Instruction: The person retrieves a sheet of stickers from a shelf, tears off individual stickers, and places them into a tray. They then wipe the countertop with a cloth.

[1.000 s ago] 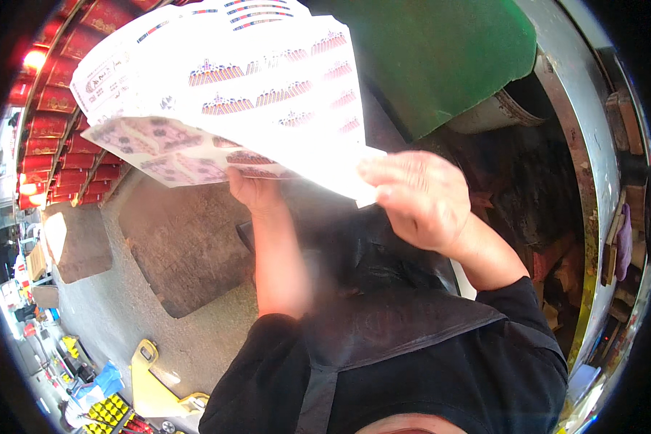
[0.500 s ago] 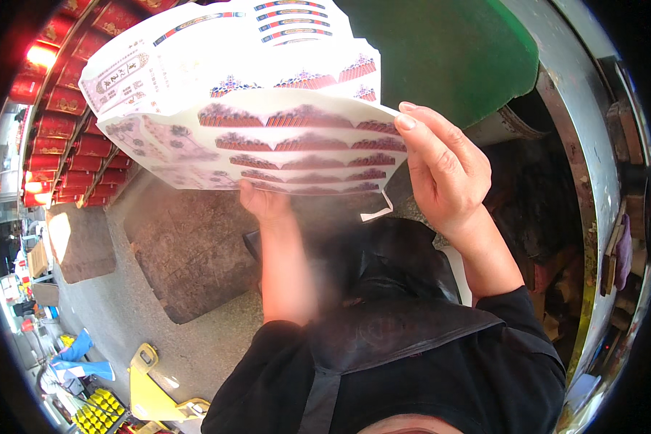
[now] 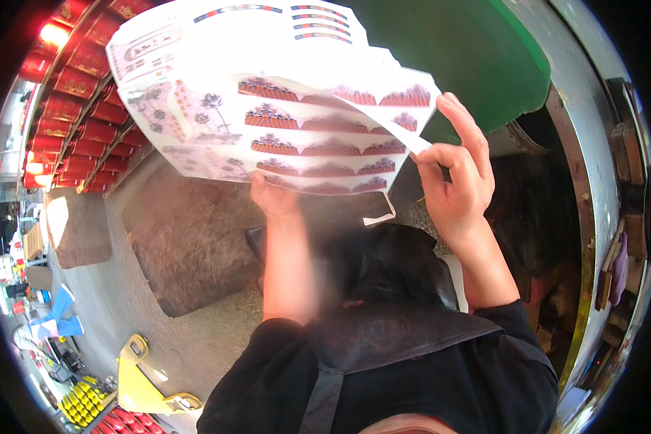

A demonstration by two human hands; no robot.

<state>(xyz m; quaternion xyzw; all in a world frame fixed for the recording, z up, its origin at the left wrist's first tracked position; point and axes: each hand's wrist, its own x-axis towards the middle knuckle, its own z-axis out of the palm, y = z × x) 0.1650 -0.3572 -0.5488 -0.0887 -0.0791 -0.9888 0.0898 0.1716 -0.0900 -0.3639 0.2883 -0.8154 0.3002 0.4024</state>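
Observation:
A large, thin white sheet, printed with rows of tiled roofs, lotus-like flowers and coloured bands, is held up in front of me. My left hand grips its lower edge, the thumb on the near side and the other fingers hidden behind. At the right edge, my right hand pinches a curled-over edge between thumb and bent fingers, with one finger stretched up beside the paper. From the lower right corner dangles a narrow white strip. The top of the sheet is washed out by light.
Beyond the sheet is a green tabletop. Racks of red patterned containers stand at far left. Brown boards or mats lie on the floor, with a yellow metal piece at lower left. A long metal edge runs down the right.
The sheet has shifted right and tilted, showing more of the flowers. My right hand has bent its fingers and folded the right edge over. My left hand keeps its hold.

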